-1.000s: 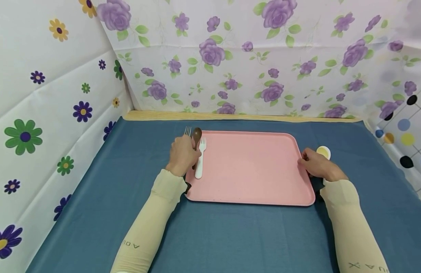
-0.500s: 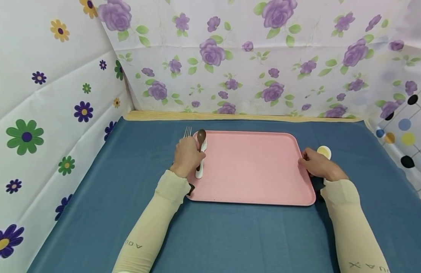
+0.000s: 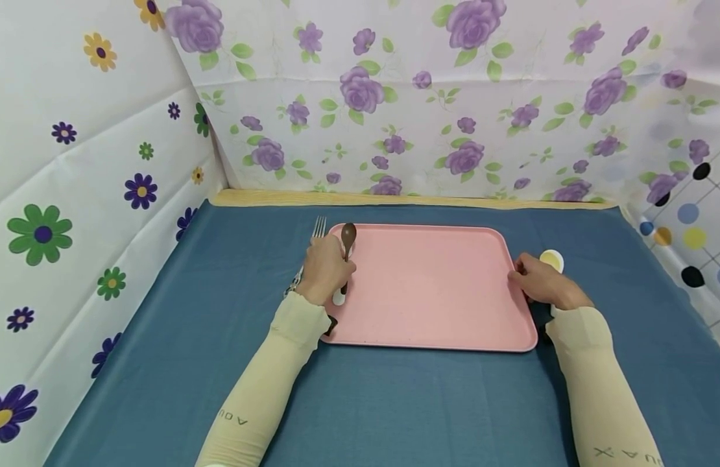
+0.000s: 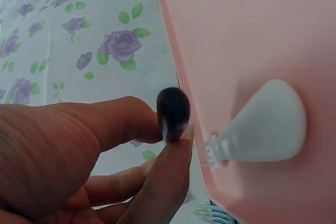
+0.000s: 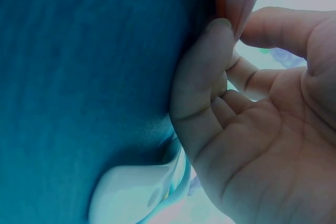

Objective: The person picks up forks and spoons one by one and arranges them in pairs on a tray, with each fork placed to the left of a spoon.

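My left hand [image 3: 325, 269] pinches a dark brown spoon [image 3: 348, 237] between thumb and fingers, over the left end of the pink tray [image 3: 430, 285]. The left wrist view shows the spoon's dark handle end [image 4: 173, 111] in the fingertips. Beneath the hand, a white fork [image 3: 339, 297] lies on the tray, mostly hidden in the head view. A metal fork [image 3: 319, 226] lies on the cloth just left of the tray, its middle covered by the hand. My right hand [image 3: 543, 282] pinches the tray's right rim, thumb above and fingers below.
A white thing with a round yellow-centred end [image 3: 551, 261] lies on the cloth beyond the right hand, partly hidden by it. Blue cloth [image 3: 418, 408] covers the table. Flowered sheets [image 3: 360, 130] stand at the back and left, and a dotted one at the right.
My left hand has shifted a little rightward with the brown spoon, now over the white fork, uncovering more of the metal fork. The right hand keeps its place on the tray rim.
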Demonstrator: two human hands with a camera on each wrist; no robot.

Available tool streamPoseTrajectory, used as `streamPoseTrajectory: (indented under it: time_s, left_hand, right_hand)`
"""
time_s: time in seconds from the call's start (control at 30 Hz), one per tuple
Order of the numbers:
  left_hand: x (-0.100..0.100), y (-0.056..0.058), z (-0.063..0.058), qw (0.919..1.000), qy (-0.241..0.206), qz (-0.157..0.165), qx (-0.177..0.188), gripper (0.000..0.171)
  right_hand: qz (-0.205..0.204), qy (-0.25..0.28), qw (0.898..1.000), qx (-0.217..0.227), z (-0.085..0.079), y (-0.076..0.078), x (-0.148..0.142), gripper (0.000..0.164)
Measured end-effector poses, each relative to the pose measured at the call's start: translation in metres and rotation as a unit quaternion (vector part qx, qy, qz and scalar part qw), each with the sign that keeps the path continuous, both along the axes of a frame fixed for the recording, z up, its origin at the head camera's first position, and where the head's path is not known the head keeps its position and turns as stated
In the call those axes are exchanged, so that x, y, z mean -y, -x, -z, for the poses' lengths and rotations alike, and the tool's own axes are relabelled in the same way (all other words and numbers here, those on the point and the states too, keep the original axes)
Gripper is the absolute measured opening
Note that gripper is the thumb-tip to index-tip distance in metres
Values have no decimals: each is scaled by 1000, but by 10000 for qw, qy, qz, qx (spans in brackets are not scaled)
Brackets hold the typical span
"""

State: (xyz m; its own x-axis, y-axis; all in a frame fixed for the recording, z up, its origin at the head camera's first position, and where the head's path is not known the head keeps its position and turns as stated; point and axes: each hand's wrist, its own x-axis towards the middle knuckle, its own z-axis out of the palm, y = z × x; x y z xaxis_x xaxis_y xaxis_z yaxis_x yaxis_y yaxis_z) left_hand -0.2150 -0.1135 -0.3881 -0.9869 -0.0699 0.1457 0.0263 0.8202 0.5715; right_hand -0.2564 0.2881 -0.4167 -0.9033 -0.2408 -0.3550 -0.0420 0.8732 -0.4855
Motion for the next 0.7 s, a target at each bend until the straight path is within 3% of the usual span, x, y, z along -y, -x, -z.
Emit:
streamPoseTrajectory:
  time_s: [0.27, 0.7]
  left_hand:
    - [-7, 1, 2, 9996, -176, 208, 15, 40]
    - [-20, 4, 6, 9996, -98, 249, 68, 45]
  right_hand:
    - [-9, 66, 10000, -33, -1, -2, 0, 27]
    - [-45, 108, 9999, -93, -1, -1, -2, 26]
